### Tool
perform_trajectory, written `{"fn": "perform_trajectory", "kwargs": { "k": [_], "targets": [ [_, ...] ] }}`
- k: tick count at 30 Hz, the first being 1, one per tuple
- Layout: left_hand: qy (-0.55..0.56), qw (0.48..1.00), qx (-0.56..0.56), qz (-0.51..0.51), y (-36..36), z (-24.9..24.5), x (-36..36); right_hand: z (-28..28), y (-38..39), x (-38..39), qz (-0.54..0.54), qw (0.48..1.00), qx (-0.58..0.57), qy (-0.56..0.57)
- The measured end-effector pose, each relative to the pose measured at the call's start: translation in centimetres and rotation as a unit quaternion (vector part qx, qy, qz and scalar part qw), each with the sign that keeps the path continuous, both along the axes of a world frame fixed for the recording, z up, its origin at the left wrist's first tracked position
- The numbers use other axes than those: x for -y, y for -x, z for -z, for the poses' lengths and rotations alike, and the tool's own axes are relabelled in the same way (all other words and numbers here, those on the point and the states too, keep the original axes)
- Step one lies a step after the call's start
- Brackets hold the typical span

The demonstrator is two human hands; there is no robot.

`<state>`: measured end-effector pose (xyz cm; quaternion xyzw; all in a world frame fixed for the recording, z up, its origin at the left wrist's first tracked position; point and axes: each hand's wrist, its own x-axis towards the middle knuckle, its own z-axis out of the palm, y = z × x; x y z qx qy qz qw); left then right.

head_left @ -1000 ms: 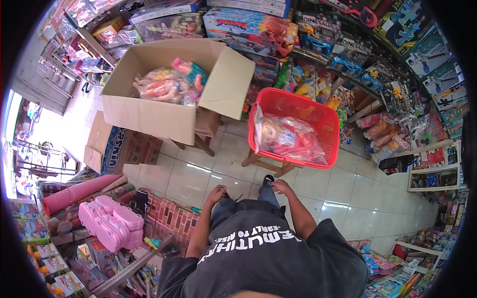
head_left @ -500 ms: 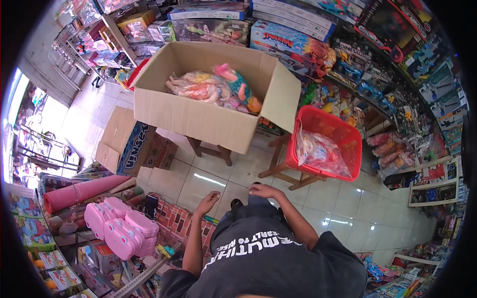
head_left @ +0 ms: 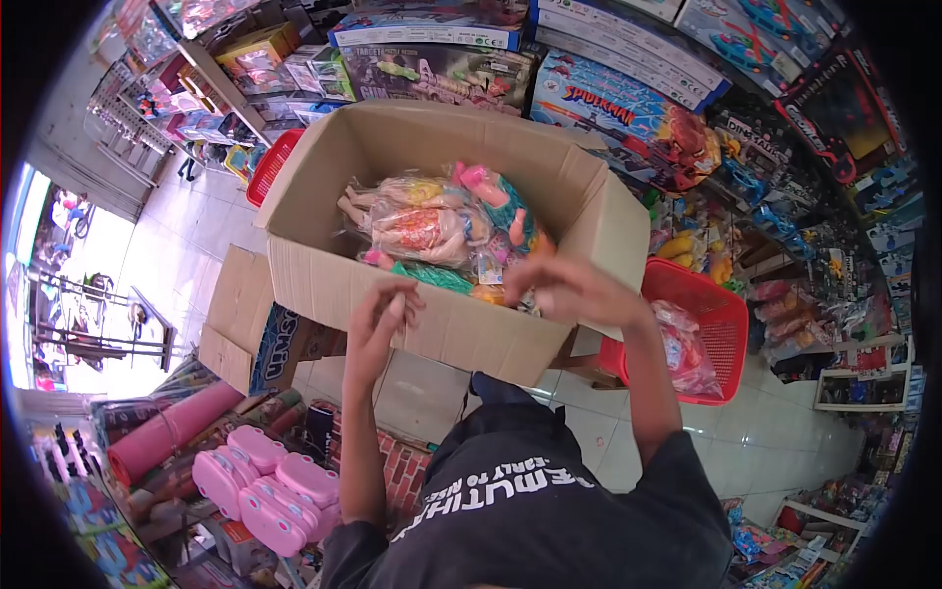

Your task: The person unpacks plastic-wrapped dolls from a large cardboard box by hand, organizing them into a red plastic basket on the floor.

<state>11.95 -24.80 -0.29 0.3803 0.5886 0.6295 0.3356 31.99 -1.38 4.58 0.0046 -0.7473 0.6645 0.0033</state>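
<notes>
A large open cardboard box [head_left: 471,342] stands in front of me on a wooden stool, holding several dolls in clear plastic bags [head_left: 422,231]. A pink-haired doll with a teal body [head_left: 500,206] lies on their right side, and a green one [head_left: 432,277] lies along the near wall. My left hand [head_left: 386,312] is in front of the near wall, its fingers loosely bent and apart, with nothing in it. Over the box's near right corner, my right hand [head_left: 579,292] is held with bent, spread fingers; no object shows in it.
On the right, a red plastic basket [head_left: 726,358] holds bagged toys [head_left: 682,348]. A smaller open carton [head_left: 231,314] sits on the floor at left. Pink cases [head_left: 275,506] and a pink roll [head_left: 172,432] lie at lower left. Shelves of boxed toys [head_left: 628,108] line the back.
Both hands have moved forward from near my body to the box, the right one reaching over its edge. The box appears closer, and more dolls inside are visible.
</notes>
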Motion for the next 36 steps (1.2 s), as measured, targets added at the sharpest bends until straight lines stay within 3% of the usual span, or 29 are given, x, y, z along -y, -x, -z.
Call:
{"fn": "perform_trajectory", "kwargs": {
  "k": [1, 3, 5, 7, 9, 12, 13, 15, 16, 21, 25, 27, 31, 33, 35, 36],
  "targets": [
    [-0.011, 1.000, -0.016, -0.008, 1.3, -0.3, -1.7, 0.4, 2.1, -1.6, 0.038, 0.999, 0.034, 0.009],
    [0.007, 0.998, -0.055, 0.000, 4.0, -0.3, -5.3, 1.7, 6.2, -4.3, 0.124, 0.987, 0.031, -0.096],
    [0.036, 0.996, -0.086, 0.010, 6.3, 0.1, -7.6, 2.5, 9.7, -5.9, 0.165, 0.975, 0.078, -0.124],
    [0.059, 0.988, -0.128, 0.063, 8.1, 0.8, -9.8, 4.3, 12.4, -7.4, 0.212, 0.956, 0.128, -0.157],
    [0.082, 0.987, -0.117, 0.079, 9.3, 1.4, -11.1, 9.2, 14.6, -9.3, 0.230, 0.884, -0.034, -0.405],
    [0.114, 0.976, -0.147, 0.114, 10.8, 1.9, -11.9, 11.8, 16.1, -9.9, 0.231, 0.859, 0.045, -0.454],
    [0.107, 0.975, -0.148, 0.124, 11.2, 2.0, -12.1, 11.6, 16.3, -10.2, 0.240, 0.854, 0.049, -0.458],
    [0.122, 0.978, -0.114, 0.127, 11.8, 2.1, -12.1, 11.2, 16.3, -10.1, 0.184, 0.841, 0.224, -0.456],
    [0.133, 0.978, -0.090, 0.131, 11.8, 1.8, -12.1, 11.4, 16.2, -10.2, 0.190, 0.838, 0.230, -0.456],
    [0.097, 0.975, -0.072, 0.188, 14.0, 2.9, -11.6, 12.1, 14.9, -10.1, 0.293, 0.838, 0.139, -0.439],
    [0.095, 0.971, -0.033, 0.217, 15.1, 3.1, -10.7, 10.1, 12.7, -8.0, 0.367, 0.798, 0.103, -0.467],
    [0.108, 0.967, -0.008, 0.232, 15.2, 2.6, -10.6, 7.5, 11.2, -5.9, 0.426, 0.835, 0.097, -0.335],
    [0.104, 0.948, 0.038, 0.298, 15.2, 3.1, -10.6, 3.3, 9.7, -2.3, 0.484, 0.792, 0.025, -0.371],
    [0.093, 0.941, 0.033, 0.325, 15.2, 2.8, -11.3, 0.7, 9.3, -0.2, 0.543, 0.795, 0.037, -0.268],
    [0.169, 0.924, 0.182, 0.292, 14.7, 2.1, -11.6, -1.3, 9.4, 1.7, 0.559, 0.787, -0.015, -0.261],
    [0.176, 0.908, 0.196, 0.325, 15.1, 2.7, -11.7, -2.2, 9.7, 2.8, 0.566, 0.784, -0.064, -0.246]
  ]
}}
